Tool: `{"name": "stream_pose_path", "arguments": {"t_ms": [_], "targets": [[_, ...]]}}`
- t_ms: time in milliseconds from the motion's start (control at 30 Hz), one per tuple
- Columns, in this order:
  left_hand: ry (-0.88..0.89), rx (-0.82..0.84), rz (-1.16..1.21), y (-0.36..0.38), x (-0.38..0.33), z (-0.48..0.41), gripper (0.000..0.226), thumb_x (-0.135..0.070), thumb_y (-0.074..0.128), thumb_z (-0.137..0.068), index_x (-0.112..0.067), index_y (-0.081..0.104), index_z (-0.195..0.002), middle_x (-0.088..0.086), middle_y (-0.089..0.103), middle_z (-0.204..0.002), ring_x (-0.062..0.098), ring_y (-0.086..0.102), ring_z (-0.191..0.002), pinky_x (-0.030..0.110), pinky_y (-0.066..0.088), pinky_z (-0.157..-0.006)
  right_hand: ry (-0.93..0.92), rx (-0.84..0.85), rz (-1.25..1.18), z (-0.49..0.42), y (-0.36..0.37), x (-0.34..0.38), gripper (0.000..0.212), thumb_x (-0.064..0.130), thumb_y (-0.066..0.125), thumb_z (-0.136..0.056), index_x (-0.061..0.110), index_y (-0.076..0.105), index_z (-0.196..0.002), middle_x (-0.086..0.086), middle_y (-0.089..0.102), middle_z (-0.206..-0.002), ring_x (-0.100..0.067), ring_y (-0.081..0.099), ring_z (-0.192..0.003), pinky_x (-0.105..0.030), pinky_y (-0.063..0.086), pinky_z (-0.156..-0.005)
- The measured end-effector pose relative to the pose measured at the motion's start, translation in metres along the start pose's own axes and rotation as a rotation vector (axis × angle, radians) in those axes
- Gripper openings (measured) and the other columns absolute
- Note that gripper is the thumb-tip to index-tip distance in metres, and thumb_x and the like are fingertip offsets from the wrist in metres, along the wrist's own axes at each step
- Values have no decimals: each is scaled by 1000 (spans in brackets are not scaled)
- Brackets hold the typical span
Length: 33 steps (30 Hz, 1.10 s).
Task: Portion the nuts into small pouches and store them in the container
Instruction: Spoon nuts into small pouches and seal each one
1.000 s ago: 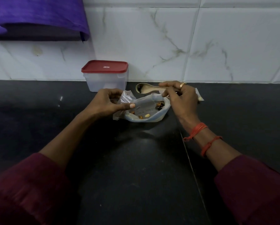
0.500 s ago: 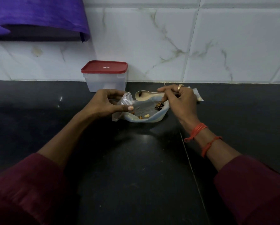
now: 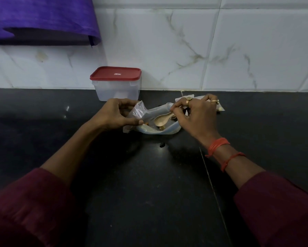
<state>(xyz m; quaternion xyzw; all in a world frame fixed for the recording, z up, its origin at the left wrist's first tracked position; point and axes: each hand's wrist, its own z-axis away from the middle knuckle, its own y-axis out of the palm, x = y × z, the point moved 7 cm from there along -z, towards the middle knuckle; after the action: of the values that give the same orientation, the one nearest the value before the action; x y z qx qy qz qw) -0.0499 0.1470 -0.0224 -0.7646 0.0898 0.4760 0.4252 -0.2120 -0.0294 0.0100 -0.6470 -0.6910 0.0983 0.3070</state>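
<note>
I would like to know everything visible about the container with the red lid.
The container is a rectangular box of translucent whitish plastic with rounded corners. A red lid with a small pale label at its middle closes it. It stands upright on the black counter, at the tiled wall, behind the left hand. No hand seems to touch it. Its contents cannot be made out.

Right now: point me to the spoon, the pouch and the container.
spoon (image 3: pixel 160 120): head view, on its bowl.
pouch (image 3: pixel 138 110): head view, on its crinkled clear upper part.
container (image 3: pixel 117 91): head view, on its clear front wall, below the red lid.
</note>
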Motion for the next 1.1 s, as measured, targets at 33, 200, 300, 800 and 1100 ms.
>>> {"name": "stream_pose_path", "arguments": {"t_ms": [33, 200, 300, 800, 1100], "targets": [[-5, -9, -3, 0, 0, 0, 56, -38, 83, -58, -40, 59, -109, -26, 63, -97, -22, 60, -85, 0, 46, -65, -13, -4, -20, 0, 0, 2, 13, 27, 67, -87, 27, 77, -79, 22, 48, -56, 8, 36, -56, -34, 28, -85], [-17, -44, -3, -1, -1, 2, 49, -42, 80, -61, -38, 60, -105, -23, 65, -97, -21, 61, -85, 0, 45, -65, -215, 168, -79, 2, 15, 17, 20, 19, 65, -90, 33, 77, -99, 21, 59, -73, -3, 56, -68, -47, 37, -93], [-31, -50, 20, -2, -2, 3, 44, -44, 80, -61, -40, 61, -101, -32, 69, -86, -21, 61, -85, 0, 45, -63, -329, 306, -61, 10, 28, 23, 31, 15, 65, -91, 36, 74, -112, 11, 72, -92, -10, 60, -80, -37, 28, -90], [-84, -66, 180, -4, 0, 4, 61, -34, 78, -66, -17, 65, -123, -1, 74, -112, 12, 70, -104, 30, 57, -87, -51, 495, -323, 10, 44, 10, 40, 15, 56, -99, 51, 67, -113, 4, 77, -98, -17, 65, -97, -43, 24, -111], [-88, -64, 280, -2, -1, 5, 54, -29, 80, -65, -19, 67, -117, 0, 75, -108, 14, 72, -100, 27, 60, -78, -349, 440, -14, 12, 38, 38, 35, 23, 51, -94, 45, 74, -109, 22, 53, -68, -10, 50, -76, -37, 25, -85]]}}
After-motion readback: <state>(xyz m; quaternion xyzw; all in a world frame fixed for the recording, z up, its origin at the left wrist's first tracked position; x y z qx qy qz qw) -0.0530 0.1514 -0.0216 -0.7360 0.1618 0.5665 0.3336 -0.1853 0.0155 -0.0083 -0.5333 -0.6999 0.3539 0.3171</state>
